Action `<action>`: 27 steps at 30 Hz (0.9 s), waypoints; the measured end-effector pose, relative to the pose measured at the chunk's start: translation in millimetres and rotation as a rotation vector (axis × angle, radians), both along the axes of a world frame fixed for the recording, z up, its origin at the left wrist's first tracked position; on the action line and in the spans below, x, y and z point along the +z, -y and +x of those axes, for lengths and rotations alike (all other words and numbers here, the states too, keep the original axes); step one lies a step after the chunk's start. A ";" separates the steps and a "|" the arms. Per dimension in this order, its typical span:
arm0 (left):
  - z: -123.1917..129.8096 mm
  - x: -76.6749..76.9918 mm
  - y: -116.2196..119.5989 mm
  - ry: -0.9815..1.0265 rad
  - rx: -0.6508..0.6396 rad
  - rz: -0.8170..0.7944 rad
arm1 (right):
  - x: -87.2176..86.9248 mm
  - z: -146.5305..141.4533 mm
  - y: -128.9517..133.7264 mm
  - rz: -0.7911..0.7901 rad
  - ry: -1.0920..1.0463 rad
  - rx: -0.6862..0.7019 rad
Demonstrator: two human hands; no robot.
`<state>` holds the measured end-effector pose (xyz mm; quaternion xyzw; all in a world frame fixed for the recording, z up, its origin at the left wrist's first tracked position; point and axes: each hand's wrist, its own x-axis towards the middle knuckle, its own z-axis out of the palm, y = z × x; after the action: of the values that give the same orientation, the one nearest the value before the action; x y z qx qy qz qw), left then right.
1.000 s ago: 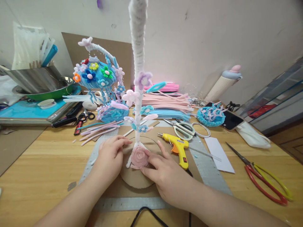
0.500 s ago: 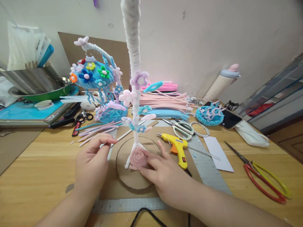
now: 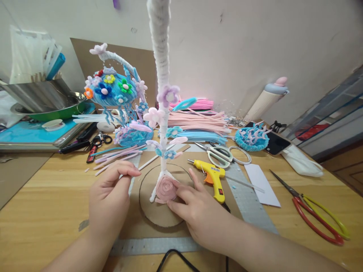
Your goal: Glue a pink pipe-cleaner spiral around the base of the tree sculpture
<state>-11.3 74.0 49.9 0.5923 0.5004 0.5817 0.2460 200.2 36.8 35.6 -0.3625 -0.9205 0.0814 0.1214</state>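
My right hand (image 3: pixel 200 209) grips the right edge of a flat pink pipe-cleaner coil (image 3: pixel 166 188) between its fingertips, with one finger raised. The coil rests against the splayed foot of a tall white wrapped stem (image 3: pixel 162 71), which carries fuzzy purple, pink and blue flowers. Both stand inside a circle drawn on a cardboard sheet (image 3: pixel 159 232). My left hand (image 3: pixel 112 194) is to the left of the stem, thumb and forefinger pinched together. Whether anything thin is in that pinch, I cannot make out. A yellow hot glue gun (image 3: pixel 214 177) lies just beyond my right hand.
Green-handled scissors (image 3: pixel 219 155) and a tape ring (image 3: pixel 241 154) lie behind the glue gun. Large red-and-yellow scissors (image 3: pixel 314 215) are at right. Pipe-cleaner bundles (image 3: pixel 195 122) fill the back. A finished flowered piece (image 3: pixel 115 90) stands back left. A black cable (image 3: pixel 178 251) crosses the front.
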 end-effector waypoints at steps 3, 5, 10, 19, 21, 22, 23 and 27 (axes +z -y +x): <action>-0.2 -0.3 0.1 -0.015 0.002 0.001 | 0.2 0.4 0.3 -0.004 0.001 0.002; 0.0 -0.1 0.3 -0.013 0.006 -0.002 | 0.7 0.6 0.5 -0.009 0.001 0.001; 0.1 0.6 1.2 0.004 -0.014 -0.020 | 0.6 0.2 -0.3 -0.005 0.013 0.000; 0.2 0.6 -0.4 -0.015 -0.041 -0.033 | -0.1 -0.1 -0.1 0.004 0.004 -0.002; 0.3 1.1 -0.4 -0.015 -0.034 -0.033 | -0.1 -0.3 -0.5 0.006 0.000 -0.003; 0.3 1.1 -0.4 -0.018 -0.029 -0.033 | -0.1 -0.3 -0.6 0.008 -0.001 -0.003; 0.2 1.1 -0.4 -0.023 -0.026 -0.034 | -0.2 -0.4 -0.8 0.009 -0.001 -0.003; -0.4 0.4 -1.1 -0.036 -0.027 -0.033 | -0.8 -0.7 -1.0 0.010 0.001 -0.003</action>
<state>-11.7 75.2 50.3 0.6052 0.5062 0.5593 0.2544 199.5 37.8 34.8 -0.3633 -0.9203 0.0763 0.1231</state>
